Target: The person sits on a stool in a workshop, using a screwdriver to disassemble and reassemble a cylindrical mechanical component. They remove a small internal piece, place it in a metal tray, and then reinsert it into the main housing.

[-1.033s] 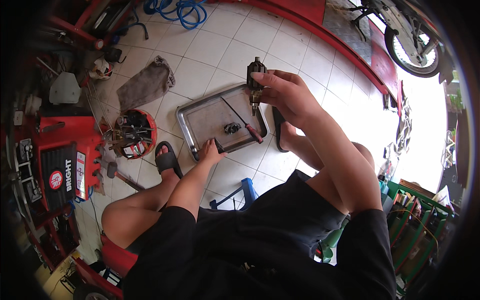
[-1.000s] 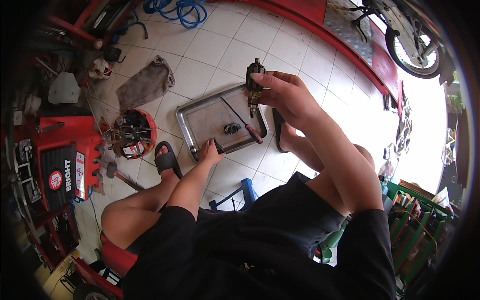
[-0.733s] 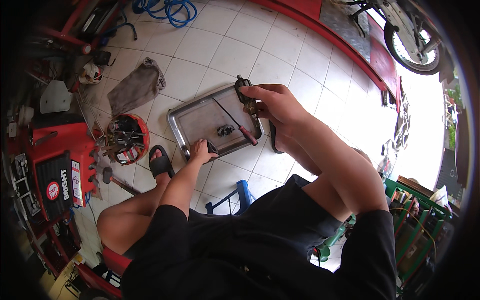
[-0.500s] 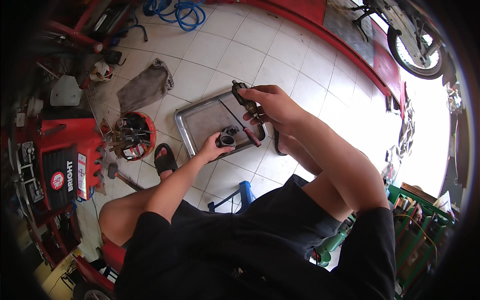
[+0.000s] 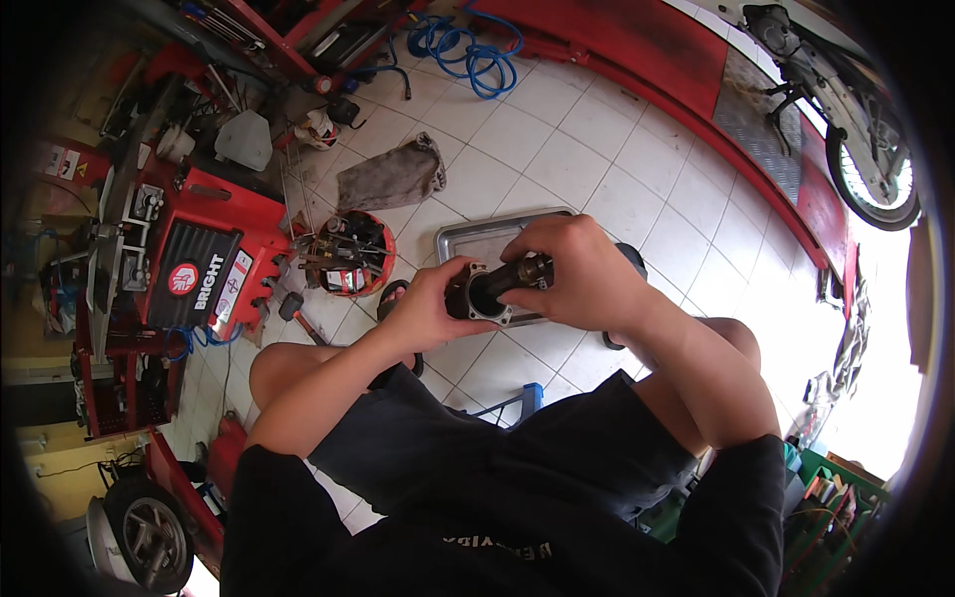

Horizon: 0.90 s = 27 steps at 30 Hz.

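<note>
Person sits over white tiled floor [image 5: 597,169], knees apart. Left hand [image 5: 423,308] cups short metal cylinder [image 5: 476,292], grip clenched round its body, open end facing right. Right hand [image 5: 577,274] grasps dark rod-shaped part [image 5: 522,274], tip set into cylinder mouth. Both held above near edge of metal tray [image 5: 477,239] lying on floor. Grey rag [image 5: 390,177] beyond tray, red bowl of small parts [image 5: 346,254] left of it. Red tool cart [image 5: 189,269] further left. Blue coiled hose [image 5: 468,50] far back.
</note>
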Tool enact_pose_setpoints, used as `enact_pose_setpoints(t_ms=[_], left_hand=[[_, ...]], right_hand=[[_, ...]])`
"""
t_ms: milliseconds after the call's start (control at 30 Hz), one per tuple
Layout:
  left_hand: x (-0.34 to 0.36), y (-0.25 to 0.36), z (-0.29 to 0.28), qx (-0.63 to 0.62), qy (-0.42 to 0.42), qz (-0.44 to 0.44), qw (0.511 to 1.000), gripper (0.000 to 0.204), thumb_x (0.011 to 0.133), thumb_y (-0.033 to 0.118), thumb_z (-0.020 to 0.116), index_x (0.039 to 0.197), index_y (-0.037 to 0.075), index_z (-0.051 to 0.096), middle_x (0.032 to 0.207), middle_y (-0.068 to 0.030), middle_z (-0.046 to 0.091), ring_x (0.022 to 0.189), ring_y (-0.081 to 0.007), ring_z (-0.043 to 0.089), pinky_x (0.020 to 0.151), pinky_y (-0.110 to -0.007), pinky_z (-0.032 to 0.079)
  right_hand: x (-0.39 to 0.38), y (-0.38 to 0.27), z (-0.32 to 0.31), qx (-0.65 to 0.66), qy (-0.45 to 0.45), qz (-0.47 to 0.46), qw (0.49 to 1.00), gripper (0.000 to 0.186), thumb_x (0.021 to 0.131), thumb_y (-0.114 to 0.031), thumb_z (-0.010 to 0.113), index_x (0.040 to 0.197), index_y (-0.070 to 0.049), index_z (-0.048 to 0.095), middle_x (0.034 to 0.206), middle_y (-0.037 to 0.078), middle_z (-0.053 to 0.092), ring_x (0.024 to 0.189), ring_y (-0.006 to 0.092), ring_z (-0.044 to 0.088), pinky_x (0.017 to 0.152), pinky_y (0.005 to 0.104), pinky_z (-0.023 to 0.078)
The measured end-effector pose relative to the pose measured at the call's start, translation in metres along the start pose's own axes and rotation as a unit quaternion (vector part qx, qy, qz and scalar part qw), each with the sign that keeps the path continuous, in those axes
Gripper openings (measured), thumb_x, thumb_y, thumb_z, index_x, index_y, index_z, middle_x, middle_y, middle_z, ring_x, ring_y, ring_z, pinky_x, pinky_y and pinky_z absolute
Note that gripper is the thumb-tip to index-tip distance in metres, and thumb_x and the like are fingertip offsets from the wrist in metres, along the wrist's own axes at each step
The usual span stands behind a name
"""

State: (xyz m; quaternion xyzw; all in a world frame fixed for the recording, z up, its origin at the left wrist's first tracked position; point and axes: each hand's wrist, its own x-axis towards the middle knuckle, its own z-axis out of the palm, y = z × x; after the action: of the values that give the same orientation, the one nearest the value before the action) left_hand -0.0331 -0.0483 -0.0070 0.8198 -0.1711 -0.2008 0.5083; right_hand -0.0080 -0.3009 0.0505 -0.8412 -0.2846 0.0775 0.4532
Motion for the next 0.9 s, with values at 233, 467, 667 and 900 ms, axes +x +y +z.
enact_pose_setpoints(t_ms=[233, 467, 667, 900], left_hand=[[-0.018, 0.0, 0.008, -0.03, 0.049, 0.021, 0.998, 0.067, 0.068, 0.013, 0.094, 0.124, 0.001, 0.06, 0.102, -0.0072, 0.072, 0.096, -0.0133, 0.069, 0.086, -0.029, 0.053], [-0.02, -0.022, 0.004, -0.15, 0.069, 0.045, 0.985, 0.07, 0.071, 0.006, 0.092, 0.131, 0.001, 0.056, 0.119, -0.0092, 0.068, 0.112, -0.0156, 0.065, 0.1, -0.032, 0.051], [-0.008, -0.02, -0.012, -0.428, -0.011, 0.063, 0.902, 0.052, 0.088, 0.008, 0.077, 0.135, 0.002, 0.055, 0.121, -0.0169, 0.063, 0.115, -0.0266, 0.061, 0.096, -0.04, 0.051], [-0.019, -0.003, -0.026, -0.46, 0.001, 0.037, 0.887, 0.051, 0.08, -0.004, 0.08, 0.125, 0.004, 0.058, 0.108, -0.0099, 0.065, 0.107, -0.024, 0.063, 0.094, -0.038, 0.052]], right_hand=[[0.002, -0.037, -0.004, 0.005, 0.097, -0.093, 0.991, 0.031, 0.077, -0.014, 0.086, 0.101, 0.001, 0.074, 0.086, 0.011, 0.071, 0.059, 0.0191, 0.065, 0.055, 0.0309, 0.051], [0.014, -0.005, -0.013, -0.024, 0.133, -0.018, 0.991, 0.019, 0.095, -0.015, 0.073, 0.098, 0.003, 0.074, 0.082, 0.014, 0.071, 0.064, 0.0215, 0.067, 0.059, 0.0321, 0.052], [0.021, 0.057, 0.019, -0.163, -0.033, 0.096, 0.981, 0.03, 0.096, -0.034, 0.067, 0.095, -0.005, 0.077, 0.081, 0.016, 0.074, 0.076, 0.0348, 0.072, 0.069, 0.0433, 0.057], [0.03, 0.116, 0.064, -0.217, -0.125, 0.18, 0.951, 0.03, 0.096, -0.038, 0.065, 0.098, -0.011, 0.078, 0.087, 0.012, 0.076, 0.085, 0.0351, 0.072, 0.075, 0.0448, 0.058]])
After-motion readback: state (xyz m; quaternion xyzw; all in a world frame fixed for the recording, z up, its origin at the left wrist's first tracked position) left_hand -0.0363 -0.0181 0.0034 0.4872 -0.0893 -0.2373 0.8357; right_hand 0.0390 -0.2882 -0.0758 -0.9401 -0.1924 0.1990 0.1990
